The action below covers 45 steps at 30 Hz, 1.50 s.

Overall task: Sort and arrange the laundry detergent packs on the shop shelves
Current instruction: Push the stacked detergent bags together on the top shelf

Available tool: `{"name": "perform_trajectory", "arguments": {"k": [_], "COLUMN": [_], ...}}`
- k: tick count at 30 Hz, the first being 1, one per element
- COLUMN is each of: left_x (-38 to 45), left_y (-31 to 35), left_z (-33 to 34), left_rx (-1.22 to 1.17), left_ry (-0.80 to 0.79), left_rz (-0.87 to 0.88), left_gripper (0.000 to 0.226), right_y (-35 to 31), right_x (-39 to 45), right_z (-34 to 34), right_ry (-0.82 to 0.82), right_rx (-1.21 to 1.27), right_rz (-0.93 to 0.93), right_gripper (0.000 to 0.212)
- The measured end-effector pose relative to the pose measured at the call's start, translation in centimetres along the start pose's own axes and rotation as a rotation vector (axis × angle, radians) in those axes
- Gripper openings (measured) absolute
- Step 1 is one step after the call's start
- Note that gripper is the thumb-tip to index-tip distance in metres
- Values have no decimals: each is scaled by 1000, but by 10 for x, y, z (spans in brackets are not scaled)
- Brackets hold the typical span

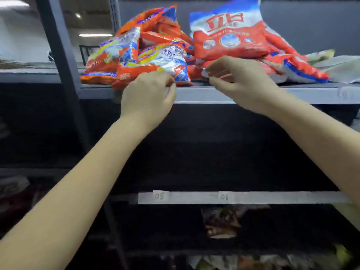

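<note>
A jumbled heap of small orange detergent packs (136,53) lies on the upper grey shelf (204,94), left of centre. To its right a big red and blue detergent pack (229,34) leans on several flatter red packs (296,65). My left hand (148,96) is at the shelf's front edge, fingers curled and pinching the lower corner of an orange and silver pack (169,63). My right hand (239,80) reaches in under the big red pack, fingers curled around the edge of a pack lying there. The frame is blurred.
A dark upright post (64,61) bounds the shelf on the left. A pale green pack (331,63) lies at the far right of the shelf. The shelf below (243,197) carries labels 05 and 06, with dark packets (222,221) underneath.
</note>
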<state>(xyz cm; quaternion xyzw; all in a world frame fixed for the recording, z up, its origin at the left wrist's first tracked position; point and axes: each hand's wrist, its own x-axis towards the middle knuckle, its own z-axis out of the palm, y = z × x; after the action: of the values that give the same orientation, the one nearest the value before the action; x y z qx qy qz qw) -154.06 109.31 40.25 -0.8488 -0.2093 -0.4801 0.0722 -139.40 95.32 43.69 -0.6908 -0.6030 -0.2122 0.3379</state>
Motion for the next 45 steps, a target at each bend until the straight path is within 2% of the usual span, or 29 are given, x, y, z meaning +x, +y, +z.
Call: {"name": "perform_trajectory", "arguments": {"k": [4,6,9,11,14,22,27,29,31,32,34,36,37,41,45], "left_x": [-87,-125,-177,-207,-242,-339,-366,-366,-368,-370,-375,-380,-383,-390,-403], "left_y": [24,37,52,60,69,76,78,79,77,75,67,66,66,75,91], "left_z": [22,39,68,88,118,218,299,330,363,381,414,434,442,464,471], "left_rx": [-62,-55,-109,-147,-211,-217,-211,-227,-239,-245,-314,-521,-626,-933,-1029], "left_ry": [-36,-123,-281,-407,-615,-986,-1140,-1173,-1220,-1238,-1206,-1077,-1023,-935,-695], "left_rz": [55,68,48,7,-82,-336,-459,-567,-696,-775,-1068,-1478,-1624,-1825,-1977], "left_gripper": [29,29,15,11,22,30,30,30,33,36,44,50,49,45,32], "right_y": [14,25,41,54,82,159,216,243,269,282,302,316,323,336,329], "right_x": [-90,-132,-192,-230,-279,-382,-405,-407,-406,-404,-398,-396,-396,-403,-415], "right_z": [18,33,60,78,108,188,240,263,284,294,309,319,324,343,344], "right_ry": [-57,-109,-232,-337,-466,-630,-616,-562,-411,-283,-47,43,59,146,124], "right_rx": [70,69,97,94,103,177,258,324,507,666,985,1125,1162,1258,1254], "right_rz": [113,183,319,415,568,1023,1212,1321,1530,1661,1884,1987,2010,2030,2040], "right_gripper": [26,28,30,31,30,27,26,26,33,39,44,47,46,31,33]}}
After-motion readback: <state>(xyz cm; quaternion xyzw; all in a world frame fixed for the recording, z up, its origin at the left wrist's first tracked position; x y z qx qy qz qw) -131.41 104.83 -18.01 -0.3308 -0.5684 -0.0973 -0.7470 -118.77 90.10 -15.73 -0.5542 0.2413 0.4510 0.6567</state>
